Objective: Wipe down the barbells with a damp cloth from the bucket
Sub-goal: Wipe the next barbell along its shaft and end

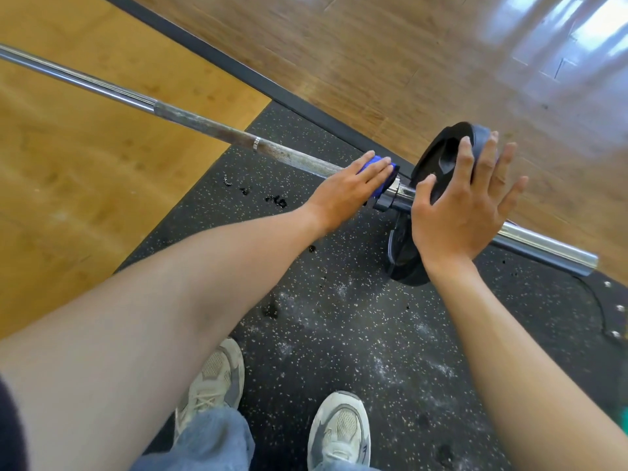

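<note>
Floor in three zones: yellow wooden platform [68,205] at left, black speckled rubber mat [339,317] underfoot, brown wood flooring [373,62] beyond a dark border strip [238,68].

Barbell [204,129] lies diagonally across the scene, from upper left over the platform down to lower right over the mat. Near shaft section is dull and rough-looking; far section is shiny. Its chrome sleeve end [550,251] juts out at lower right.

One black weight plate [441,161] sits on the sleeve, bottom edge on the mat.

Left hand [346,192] lies palm-down on the shaft just inboard of the collar, fingers straight and together, pressing a blue cloth [382,185] wrapped around the bar; blue shows beyond the fingertips and below the hand.

Right hand [462,212] rests flat against the plate's near face, fingers spread and straight, thumb towards the sleeve. Nothing held in it.

Two pale sneakers [339,433] and blue jean cuffs [217,440] at bottom centre, standing on the mat.

Several small dark wet spots [277,200] dot the mat below the shaft.
</note>
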Demonstrator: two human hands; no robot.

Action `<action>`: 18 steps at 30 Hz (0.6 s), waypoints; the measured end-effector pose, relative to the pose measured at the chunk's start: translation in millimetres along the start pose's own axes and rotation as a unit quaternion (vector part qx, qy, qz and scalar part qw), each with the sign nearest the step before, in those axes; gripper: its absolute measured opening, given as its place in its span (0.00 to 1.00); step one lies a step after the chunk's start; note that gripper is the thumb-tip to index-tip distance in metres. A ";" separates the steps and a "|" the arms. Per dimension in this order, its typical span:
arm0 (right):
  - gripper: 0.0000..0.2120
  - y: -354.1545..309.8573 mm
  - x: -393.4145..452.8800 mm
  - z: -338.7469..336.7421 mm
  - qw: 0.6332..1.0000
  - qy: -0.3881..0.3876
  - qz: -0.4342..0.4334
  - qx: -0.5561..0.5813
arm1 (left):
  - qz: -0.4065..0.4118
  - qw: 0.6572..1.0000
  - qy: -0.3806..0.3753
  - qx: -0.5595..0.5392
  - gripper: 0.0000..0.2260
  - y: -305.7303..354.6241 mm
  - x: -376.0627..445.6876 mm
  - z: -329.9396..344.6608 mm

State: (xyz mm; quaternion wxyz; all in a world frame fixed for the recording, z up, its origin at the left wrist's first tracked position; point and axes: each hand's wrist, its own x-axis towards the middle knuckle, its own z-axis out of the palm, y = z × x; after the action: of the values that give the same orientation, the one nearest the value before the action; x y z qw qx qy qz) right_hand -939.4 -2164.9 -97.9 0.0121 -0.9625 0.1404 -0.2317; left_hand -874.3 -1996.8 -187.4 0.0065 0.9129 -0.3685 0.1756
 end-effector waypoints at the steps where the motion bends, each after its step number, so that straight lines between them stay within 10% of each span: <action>1: 0.30 -0.8 -1.2 -0.4 1.000 -0.003 -0.001 0.001 | -0.014 1.000 -0.019 -0.017 0.30 0.9 0.6 3.3; 12: 0.33 -44.8 -37.4 5.7 0.988 -0.065 -0.131 0.047 | -0.060 0.995 -0.059 -0.057 0.21 7.1 -5.7 19.1; 15: 0.29 -53.7 -25.2 39.2 0.964 -0.231 -0.001 0.130 | -0.012 0.990 -0.116 -0.082 0.17 -16.1 12.8 8.9; 18: 0.27 -52.7 -2.3 63.6 0.971 -0.210 -0.001 0.110 | -0.014 0.993 -0.076 -0.089 0.21 -21.5 -2.7 8.0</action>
State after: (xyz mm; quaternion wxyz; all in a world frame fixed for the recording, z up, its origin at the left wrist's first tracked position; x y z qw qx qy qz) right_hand -898.7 -2116.4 -151.0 0.1468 -0.9825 0.1079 -0.0379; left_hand -859.0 -1980.5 -193.3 0.0625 0.9245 -0.3691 0.0716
